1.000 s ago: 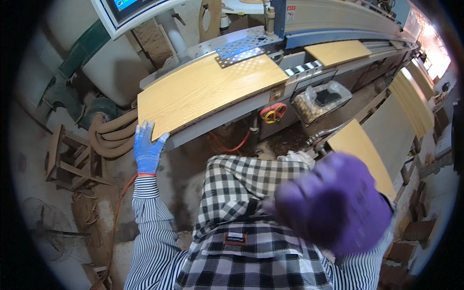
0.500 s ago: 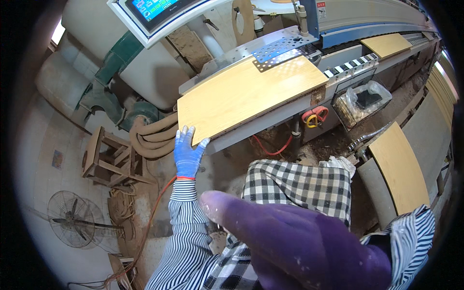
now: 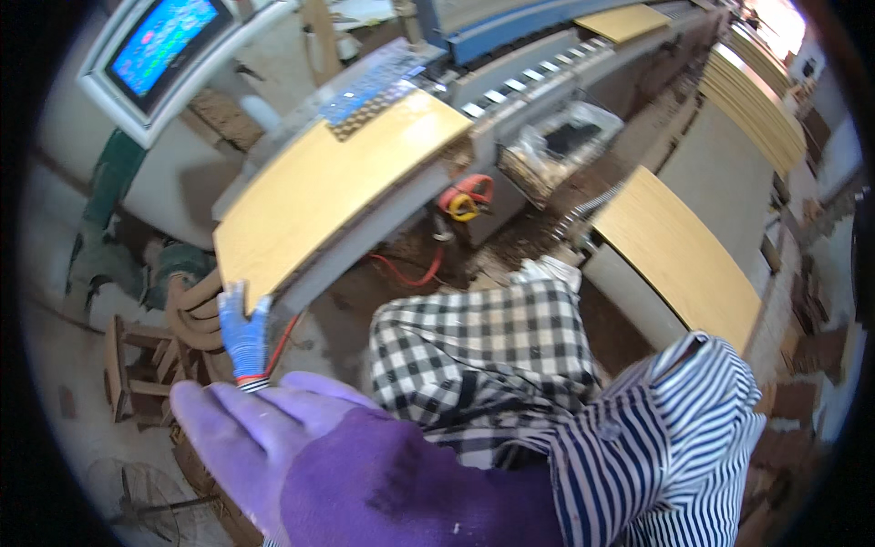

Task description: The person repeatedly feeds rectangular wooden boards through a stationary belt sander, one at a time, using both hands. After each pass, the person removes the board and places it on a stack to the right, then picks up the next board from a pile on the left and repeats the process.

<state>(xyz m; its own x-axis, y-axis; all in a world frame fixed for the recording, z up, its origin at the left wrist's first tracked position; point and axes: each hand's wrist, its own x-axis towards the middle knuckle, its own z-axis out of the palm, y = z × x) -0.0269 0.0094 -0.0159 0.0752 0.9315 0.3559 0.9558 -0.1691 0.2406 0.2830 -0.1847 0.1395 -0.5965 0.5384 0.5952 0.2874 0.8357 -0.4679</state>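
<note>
My left hand, in a blue glove, rests its spread fingertips against the left end of a light wood-coloured panel. That panel lies on the feed bed of a long machine, its far edge partly under a perforated plate. Close in front of me is my right hand in a purple glove, fingers stretched out to the left and holding nothing visible. Its palm side is partly hidden. A second wood-coloured panel lies at the right on a grey surface.
At the upper left a control screen faces me. Another panel sits farther along the machine. Red-handled and yellow-handled tools hang below the bed, beside a bin lined with plastic. A panel stack stands far right.
The view has turned to the right, showing more of the panel stack. My right hand has swung left, its fingers now more visible. My left hand remains at the panel's end.
</note>
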